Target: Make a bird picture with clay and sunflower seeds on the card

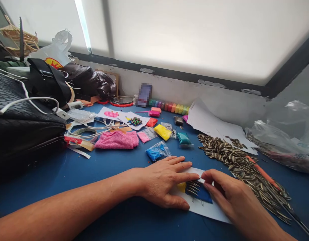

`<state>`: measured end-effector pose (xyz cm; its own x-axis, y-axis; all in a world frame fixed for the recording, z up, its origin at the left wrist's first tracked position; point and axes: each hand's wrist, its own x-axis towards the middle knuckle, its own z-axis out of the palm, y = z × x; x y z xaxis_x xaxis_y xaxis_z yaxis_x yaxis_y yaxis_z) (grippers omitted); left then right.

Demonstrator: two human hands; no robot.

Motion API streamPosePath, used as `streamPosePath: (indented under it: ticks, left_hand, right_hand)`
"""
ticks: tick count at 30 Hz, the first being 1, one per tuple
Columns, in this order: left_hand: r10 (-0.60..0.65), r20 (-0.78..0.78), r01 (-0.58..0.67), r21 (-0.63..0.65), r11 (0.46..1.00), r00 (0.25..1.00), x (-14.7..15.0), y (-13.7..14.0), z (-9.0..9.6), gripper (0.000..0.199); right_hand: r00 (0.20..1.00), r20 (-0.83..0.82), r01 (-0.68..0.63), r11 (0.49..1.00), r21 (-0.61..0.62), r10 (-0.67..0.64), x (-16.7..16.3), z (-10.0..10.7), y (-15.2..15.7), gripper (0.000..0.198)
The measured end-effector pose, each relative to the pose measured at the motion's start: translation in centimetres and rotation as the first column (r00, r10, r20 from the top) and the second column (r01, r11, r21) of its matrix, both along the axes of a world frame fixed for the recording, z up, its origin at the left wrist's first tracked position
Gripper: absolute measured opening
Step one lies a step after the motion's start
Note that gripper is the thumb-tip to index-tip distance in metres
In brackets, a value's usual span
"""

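Observation:
My left hand (163, 182) lies flat with spread fingers on a white sheet of paper (203, 211), holding it down against the table. On the sheet are a dark blue patch (204, 194) and a small yellow patch (181, 186), with several striped sunflower seeds (193, 188) laid in a row on the blue and pencil lines below. My right hand (228, 192) is at the sheet's right side, thumb and index finger pinched at the blue patch's upper right. What lies between those fingertips is too hidden to make out.
A sunflower seed pile (227, 154) spreads at the right, with an orange-handled tool (263, 172) on it. Beyond my hands lie bags of blue (156, 152), yellow (163, 132) and teal clay (184, 139). A pink cloth (116, 140) and black bag (26, 140) are leftward.

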<state>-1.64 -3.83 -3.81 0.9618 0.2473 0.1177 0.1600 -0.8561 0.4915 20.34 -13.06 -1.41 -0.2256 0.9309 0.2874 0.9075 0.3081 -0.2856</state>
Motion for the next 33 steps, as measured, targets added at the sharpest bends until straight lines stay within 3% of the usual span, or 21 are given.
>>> streamPosePath:
  ticks: [12, 27, 31, 33]
  left_hand:
    - [-0.002, -0.004, 0.002, -0.004, 1.0, 1.0, 0.0, 0.0, 0.0, 0.081]
    - [0.004, 0.024, -0.004, 0.013, 1.0, 1.0, 0.0, 0.1, -0.2, 0.088]
    - [0.004, 0.04, -0.005, 0.015, 1.0, 0.999, 0.0, 0.1, -0.2, 0.089]
    - [0.005, 0.036, -0.005, 0.009, 1.0, 0.999, 0.0, 0.1, -0.1, 0.089]
  right_hand:
    - [0.998, -0.056, -0.024, 0.999, -0.046, 0.022, -0.1, 0.1, 0.1, 0.02]
    - [0.997, 0.067, -0.041, 0.998, 0.051, 0.038, 1.1, 0.3, -0.1, 0.02]
    - [0.989, 0.134, 0.054, 0.995, 0.08, -0.065, 2.9, 0.3, 0.4, 0.025]
    - [0.967, 0.195, 0.134, 0.977, 0.166, -0.166, 4.4, 0.0, 0.9, 0.031]
